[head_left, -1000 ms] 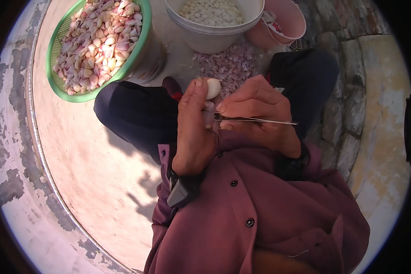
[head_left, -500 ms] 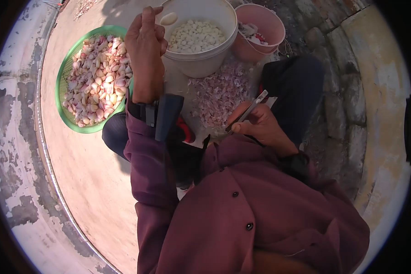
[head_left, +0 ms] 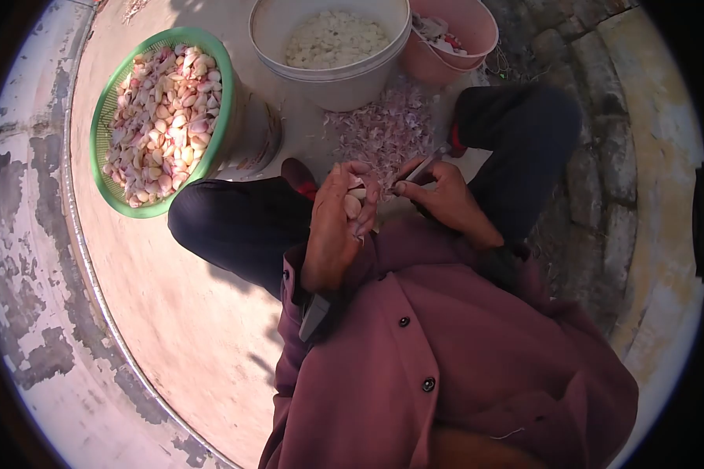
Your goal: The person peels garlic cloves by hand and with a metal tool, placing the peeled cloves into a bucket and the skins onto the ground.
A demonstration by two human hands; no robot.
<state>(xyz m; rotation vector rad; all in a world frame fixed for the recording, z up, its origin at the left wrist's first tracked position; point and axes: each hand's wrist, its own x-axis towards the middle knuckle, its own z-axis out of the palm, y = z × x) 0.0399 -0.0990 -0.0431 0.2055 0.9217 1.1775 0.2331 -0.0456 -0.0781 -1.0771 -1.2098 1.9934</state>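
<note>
My left hand [head_left: 332, 223] is curled in front of my body, with garlic cloves [head_left: 353, 206] held in its palm and fingers. Close by on the right, my right hand [head_left: 450, 202] grips a small knife [head_left: 425, 167], its fingers closed around the handle. The hands are near each other but apart. Beyond them, garlic skins [head_left: 383, 137] lie heaped on the ground. A white bucket [head_left: 332, 87] behind the heap holds peeled garlic cloves [head_left: 335, 39].
At the left, a green basket [head_left: 224, 86] full of unpeeled garlic cloves [head_left: 160, 129] rests above a bucket-like container [head_left: 250, 133]. A pink bucket [head_left: 438, 69] with scraps inside stands right of the white one. My bent knees flank the skins; stone blocks [head_left: 598, 156] line the right side.
My left hand has come down from beside the white bucket, where a pale clove was at its fingertips, to near my right hand, now holding cloves. The knife stays in my right hand.
</note>
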